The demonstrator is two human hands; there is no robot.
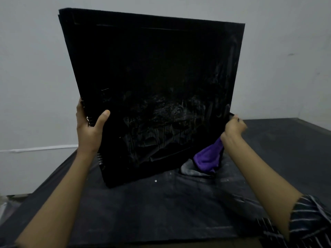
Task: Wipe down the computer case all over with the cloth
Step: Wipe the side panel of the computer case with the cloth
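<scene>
The computer case [152, 86] fills the middle and upper part of the frame. It is a big black box with its broad side panel turned this way, smeared with pale streaks and drips across its lower half. It stands tilted on the dark covered surface [161, 212]. Its lower left corner sits just below the centre of the frame, and its top leans toward the upper left. Its bottom edge climbs toward the right, but I cannot tell whether that end is lifted clear.

Both bare forearms reach up from the bottom corners of the frame. The left hand [89, 127], at centre left, clamps the case's left edge. Its thumb [104, 116] lies flat on the side panel, and the fingers wrap round behind, by the slotted rear face. That grip is narrow and full of the case's edge.

The right hand [232, 127], at centre right, is up against the case's lower right edge with the wrist bent and the fingers curled in. It is blurred, so the exact finger contact with the case is hard to make out. Its grip holds the cloth [209, 156], purple, which hangs from under the palm down to the surface just beside the case. A grey rag [189, 170] lies bunched beneath the cloth, touching it.

A striped sleeve [309, 221] is pushed up the right arm at the lower right. White specks [155, 181] dot the surface in front of the case. A pale wall [26, 68] stands behind.
</scene>
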